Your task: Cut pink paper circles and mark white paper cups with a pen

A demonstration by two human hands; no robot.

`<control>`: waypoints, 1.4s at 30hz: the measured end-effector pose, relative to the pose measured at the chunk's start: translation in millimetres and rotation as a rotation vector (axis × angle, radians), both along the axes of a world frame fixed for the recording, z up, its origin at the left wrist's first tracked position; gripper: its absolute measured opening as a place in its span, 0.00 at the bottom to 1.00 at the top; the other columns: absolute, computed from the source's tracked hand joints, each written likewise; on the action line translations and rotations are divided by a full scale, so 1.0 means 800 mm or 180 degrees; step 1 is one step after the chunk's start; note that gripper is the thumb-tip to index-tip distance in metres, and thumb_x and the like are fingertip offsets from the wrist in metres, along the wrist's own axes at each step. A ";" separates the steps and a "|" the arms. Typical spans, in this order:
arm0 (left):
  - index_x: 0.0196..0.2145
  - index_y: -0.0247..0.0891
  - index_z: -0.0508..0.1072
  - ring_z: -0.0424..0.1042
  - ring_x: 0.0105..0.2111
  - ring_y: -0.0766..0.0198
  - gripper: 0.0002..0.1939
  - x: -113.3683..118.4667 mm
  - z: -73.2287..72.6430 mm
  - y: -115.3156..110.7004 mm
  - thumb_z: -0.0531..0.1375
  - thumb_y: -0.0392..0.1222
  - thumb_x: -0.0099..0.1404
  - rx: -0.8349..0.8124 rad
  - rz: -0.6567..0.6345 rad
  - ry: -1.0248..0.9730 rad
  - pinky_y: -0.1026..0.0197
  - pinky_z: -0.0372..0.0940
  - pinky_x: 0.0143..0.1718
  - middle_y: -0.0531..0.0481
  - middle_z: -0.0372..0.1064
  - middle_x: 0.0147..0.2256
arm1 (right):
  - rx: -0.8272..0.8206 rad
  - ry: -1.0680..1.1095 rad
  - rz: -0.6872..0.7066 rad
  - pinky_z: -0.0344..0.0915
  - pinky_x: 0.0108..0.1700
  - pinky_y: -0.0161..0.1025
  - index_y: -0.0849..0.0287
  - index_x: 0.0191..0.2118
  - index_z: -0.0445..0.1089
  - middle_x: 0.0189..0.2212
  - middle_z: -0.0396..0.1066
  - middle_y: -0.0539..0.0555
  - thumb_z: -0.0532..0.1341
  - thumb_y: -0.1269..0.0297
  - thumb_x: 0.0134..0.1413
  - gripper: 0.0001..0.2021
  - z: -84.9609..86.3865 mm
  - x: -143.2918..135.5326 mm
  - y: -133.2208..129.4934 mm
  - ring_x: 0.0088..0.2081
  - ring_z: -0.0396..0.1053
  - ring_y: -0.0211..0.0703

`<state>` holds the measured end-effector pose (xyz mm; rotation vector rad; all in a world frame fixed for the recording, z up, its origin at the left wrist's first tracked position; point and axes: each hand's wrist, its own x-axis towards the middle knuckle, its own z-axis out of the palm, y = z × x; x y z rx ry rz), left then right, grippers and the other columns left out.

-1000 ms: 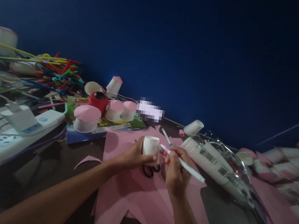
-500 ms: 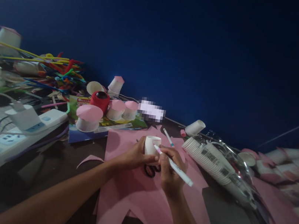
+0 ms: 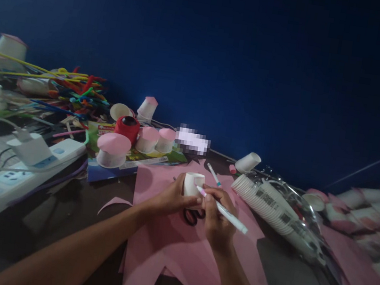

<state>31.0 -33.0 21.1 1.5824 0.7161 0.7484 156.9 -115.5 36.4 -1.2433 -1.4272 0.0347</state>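
A small white paper cup (image 3: 192, 184) is gripped by my left hand (image 3: 171, 198), thumb across its lower front. Pink lines mark the cup's right side. My right hand (image 3: 216, 215) pinches a white marker (image 3: 229, 217) with a pink tip end, and the tip touches or nearly touches the cup's wall beside the lines. Beneath the hands lie cut sheets of pink paper (image 3: 173, 254). Black scissor handles (image 3: 193, 216) show on the paper below the cup; the blades are mostly hidden. Another white marker (image 3: 214, 174) with a teal band rests just beyond my right hand.
Several cups with pink paper cone tops, one nearest (image 3: 113, 150), stand left beside a red round object (image 3: 127, 127). A power strip (image 3: 23, 179) and pipe cleaners (image 3: 86, 91) are farther left. A bagged stack of cups (image 3: 266, 204) lies right; a blue wall (image 3: 223, 62) rises behind.
The marker in my right hand has shifted slightly, its tip a little lower on the cup and its back end slightly higher. More of the pink outline shows. My left hand stays still.
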 end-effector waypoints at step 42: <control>0.47 0.39 0.63 0.71 0.41 0.56 0.25 -0.002 0.013 -0.007 0.65 0.44 0.52 -0.0124 -0.0104 -0.0160 0.58 0.66 0.40 0.48 0.71 0.41 | -0.0143 0.0834 -0.0286 0.62 0.24 0.33 0.58 0.33 0.67 0.18 0.62 0.45 0.54 0.62 0.60 0.08 -0.002 0.009 0.005 0.21 0.62 0.35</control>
